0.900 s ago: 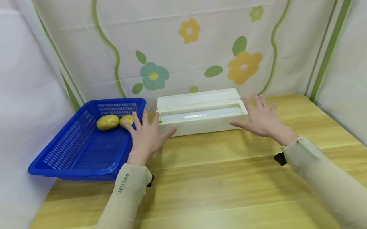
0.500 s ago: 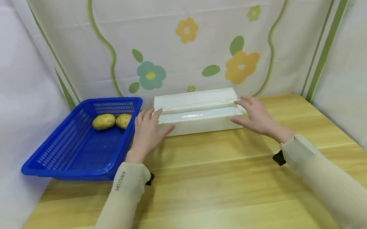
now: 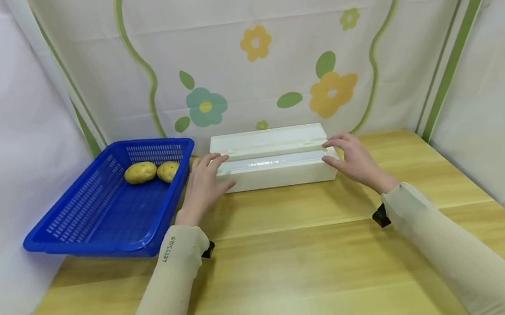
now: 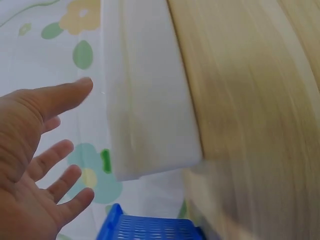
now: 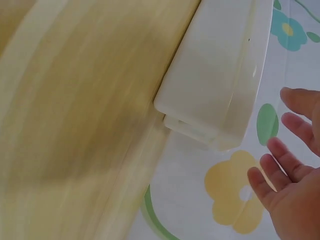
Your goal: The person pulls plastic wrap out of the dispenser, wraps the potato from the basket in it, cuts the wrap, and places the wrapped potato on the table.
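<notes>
A long white box (image 3: pixel 281 177) lies near the back of the table, its lid (image 3: pixel 266 137) raised behind it. A pale, shiny strip (image 3: pixel 278 160) shows along the inside. My left hand (image 3: pixel 202 188) hovers at the box's left end, fingers spread and slightly bent. At the opposite end is my right hand (image 3: pixel 355 161), thumb and fingers apart. Both wrist views show gaps: the left hand (image 4: pixel 35 150) and the right hand (image 5: pixel 295 185) stand off from the white casing, holding nothing.
To the left stands a blue plastic basket (image 3: pixel 117 216) with two potatoes (image 3: pixel 140 173) at its back. A flower-print curtain (image 3: pixel 227 67) hangs behind the box. Wooden tabletop (image 3: pixel 297 272) stretches in front of the hands.
My fingers have drawn in from a wider spread, and the right hand has come inward over the box's end. The left hand has shifted slightly left, off the basket's potatoes. The box stays put.
</notes>
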Demonstrator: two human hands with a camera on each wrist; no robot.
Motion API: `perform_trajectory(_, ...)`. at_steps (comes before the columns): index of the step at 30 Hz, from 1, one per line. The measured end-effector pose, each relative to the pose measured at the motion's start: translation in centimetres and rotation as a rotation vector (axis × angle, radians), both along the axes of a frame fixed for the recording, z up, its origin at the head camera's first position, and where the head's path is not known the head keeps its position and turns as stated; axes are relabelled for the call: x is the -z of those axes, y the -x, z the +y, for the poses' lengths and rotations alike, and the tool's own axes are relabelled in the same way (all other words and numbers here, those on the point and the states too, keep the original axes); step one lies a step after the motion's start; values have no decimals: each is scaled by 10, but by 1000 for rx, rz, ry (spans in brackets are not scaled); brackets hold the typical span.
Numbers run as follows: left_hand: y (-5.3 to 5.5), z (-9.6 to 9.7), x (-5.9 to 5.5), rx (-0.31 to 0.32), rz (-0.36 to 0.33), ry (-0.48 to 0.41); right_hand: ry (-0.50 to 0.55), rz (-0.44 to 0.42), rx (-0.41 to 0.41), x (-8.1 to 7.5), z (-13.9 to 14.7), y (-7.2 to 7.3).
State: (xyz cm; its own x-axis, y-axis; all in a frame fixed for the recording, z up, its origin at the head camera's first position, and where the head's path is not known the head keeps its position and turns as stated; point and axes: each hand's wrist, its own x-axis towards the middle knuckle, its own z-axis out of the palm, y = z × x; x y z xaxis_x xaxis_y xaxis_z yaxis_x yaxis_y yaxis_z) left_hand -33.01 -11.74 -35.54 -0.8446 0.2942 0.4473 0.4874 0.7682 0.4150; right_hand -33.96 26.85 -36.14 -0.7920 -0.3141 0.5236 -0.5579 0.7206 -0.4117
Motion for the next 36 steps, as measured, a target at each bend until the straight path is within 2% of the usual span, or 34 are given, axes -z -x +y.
perform_trajectory(4, 8, -2, 6, -7, 4, -40, 29, 17, 5, 0, -1, 7)
perform_trajectory(10, 18, -5, 8, -1, -47, -139, 56, -69, -17, 2, -3, 19)
perform_trajectory(14, 23, -6, 9, 6, -65, -170, 86, -117, -20, 2, -3, 24)
perform_trajectory(21, 30, -6, 9, -6, -84, -108, 58, -198, -42, 7, 3, 30)
perform_trajectory(29, 37, -6, 10, 28, -89, -134, 76, -260, -45, 9, 7, 34)
perform_trajectory(36, 39, -7, 9, -45, -132, -103, 64, -289, -61, 6, 3, 37)
